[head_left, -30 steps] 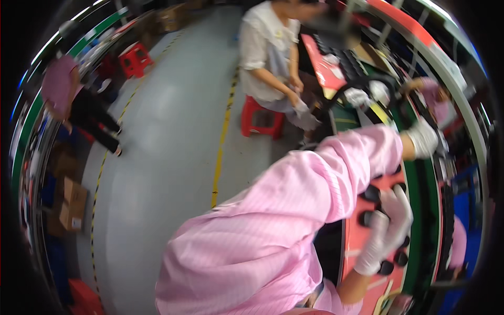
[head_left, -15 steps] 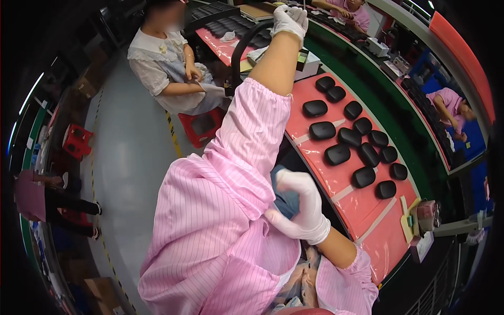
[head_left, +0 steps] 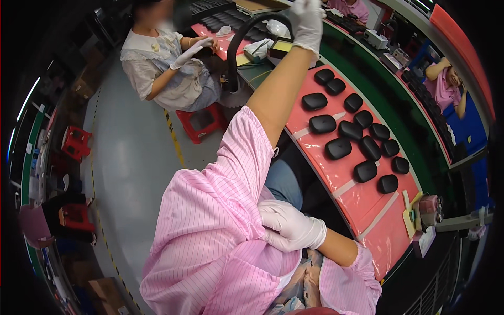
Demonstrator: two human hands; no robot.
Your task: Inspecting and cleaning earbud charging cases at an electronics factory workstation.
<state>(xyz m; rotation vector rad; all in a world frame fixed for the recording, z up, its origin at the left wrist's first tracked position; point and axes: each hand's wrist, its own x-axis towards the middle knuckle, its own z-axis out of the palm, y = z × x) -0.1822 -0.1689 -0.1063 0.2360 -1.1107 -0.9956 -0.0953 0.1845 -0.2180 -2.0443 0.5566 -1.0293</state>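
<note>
My left arm is stretched up and away. My white-gloved left hand [head_left: 307, 23] is at the top edge, its fingers bunched and partly cut off; whatever they may hold is hidden. Across my body, my gloved right hand [head_left: 291, 226] is closed on the pink striped smock [head_left: 220, 210] at my left side, below the raised sleeve. Several smooth black rounded pieces [head_left: 337, 148] lie spread on the pink-covered table [head_left: 362, 210] to my right, touched by neither hand.
A seated co-worker [head_left: 168, 58] with gloved hands is at the far left, on a red stool [head_left: 202, 123]. A black bent hose [head_left: 233, 58] rises near the table's far end. A green conveyor [head_left: 388, 100] runs behind the table. A metal arm [head_left: 462, 223] reaches in at right.
My left hand has moved farther up and slightly right. My right hand, spread before, has closed on the smock. The co-worker's hands have lifted, and a person at far right has raised their arms.
</note>
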